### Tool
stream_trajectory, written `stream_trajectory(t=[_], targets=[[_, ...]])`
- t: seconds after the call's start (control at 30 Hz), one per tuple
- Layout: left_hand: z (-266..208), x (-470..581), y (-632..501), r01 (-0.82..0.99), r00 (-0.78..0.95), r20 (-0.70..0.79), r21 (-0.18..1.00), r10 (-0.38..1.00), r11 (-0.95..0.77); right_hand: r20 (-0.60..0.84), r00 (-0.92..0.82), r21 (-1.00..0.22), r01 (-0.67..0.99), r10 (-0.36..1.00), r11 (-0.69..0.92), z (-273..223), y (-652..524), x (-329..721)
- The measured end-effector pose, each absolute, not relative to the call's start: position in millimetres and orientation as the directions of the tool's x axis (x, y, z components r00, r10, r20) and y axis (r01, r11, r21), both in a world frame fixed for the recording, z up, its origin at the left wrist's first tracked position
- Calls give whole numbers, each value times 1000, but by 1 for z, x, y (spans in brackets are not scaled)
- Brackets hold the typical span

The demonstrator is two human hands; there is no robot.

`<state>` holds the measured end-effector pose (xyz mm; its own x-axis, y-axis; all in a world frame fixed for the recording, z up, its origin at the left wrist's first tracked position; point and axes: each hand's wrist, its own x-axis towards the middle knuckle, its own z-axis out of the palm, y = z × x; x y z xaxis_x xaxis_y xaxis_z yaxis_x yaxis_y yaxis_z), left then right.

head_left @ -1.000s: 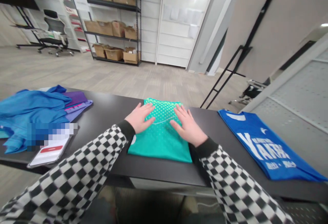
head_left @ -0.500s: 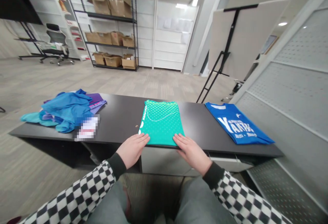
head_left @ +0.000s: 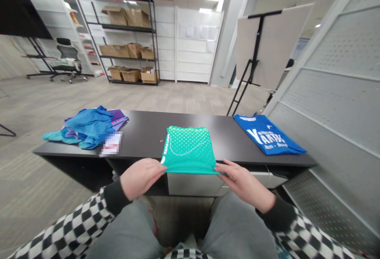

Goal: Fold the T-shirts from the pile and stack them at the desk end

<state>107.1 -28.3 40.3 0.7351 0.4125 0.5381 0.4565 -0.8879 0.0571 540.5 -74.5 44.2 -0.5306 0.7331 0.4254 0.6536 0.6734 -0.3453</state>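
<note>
A folded green T-shirt (head_left: 190, 146) with a dotted pattern and white lettering lies at the middle of the dark table, its near edge drawn out past the table's front. My left hand (head_left: 144, 176) pinches its near left corner between thumb and fingers. At the near right corner, my right hand (head_left: 242, 180) grips the cloth in the same way. To the right rests a folded blue T-shirt (head_left: 268, 134) with white print, touched by neither hand.
The dark table (head_left: 142, 132) runs across in front of me. A heap of blue and purple clothes (head_left: 87, 126) lies on its left end, beside a blurred-out patch. Behind stand a shelf rack (head_left: 127, 27) with cardboard boxes and a board on a stand (head_left: 267, 45). A perforated panel (head_left: 335, 93) borders the right.
My hands have gone from lying flat on the green T-shirt's near corners to gripping them. The shirt has slid toward me, its near edge now over the table's front.
</note>
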Motion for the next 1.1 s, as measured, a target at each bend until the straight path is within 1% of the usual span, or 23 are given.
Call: stream_trajectory(t=[0.07,0.13,0.23,0.33,0.43,0.6,0.7,0.87,0.97,1.1], targets=[[67,98,-51,427,738,519,136,432,-894,403,-529,-393,636,746,664,68,-99,542],[91,91,-72,414,727,494,241,478,-878,392,-511,-453,616,765,644,90,-122,541],[115,84,-92,404,682,480,383,552,-831,392,-463,-548,576,795,607,113,-146,538],[123,80,-97,416,606,481,488,634,-767,394,-409,-614,550,823,567,121,-153,535],[120,81,-91,462,518,459,561,722,-687,398,-364,-639,549,842,539,118,-150,532],[105,88,-74,541,320,426,651,846,-533,431,-281,-621,596,857,508,109,-136,529],[96,94,-57,559,245,411,680,878,-475,414,-240,-639,610,878,468,102,-119,530],[84,115,-3,535,195,405,719,893,-443,393,-107,-680,635,913,367,85,-60,538],[76,129,46,540,185,411,717,893,-441,410,-69,-665,660,909,350,74,-13,542],[65,145,120,553,227,371,712,901,-432,404,-48,-632,707,913,317,66,48,542]])
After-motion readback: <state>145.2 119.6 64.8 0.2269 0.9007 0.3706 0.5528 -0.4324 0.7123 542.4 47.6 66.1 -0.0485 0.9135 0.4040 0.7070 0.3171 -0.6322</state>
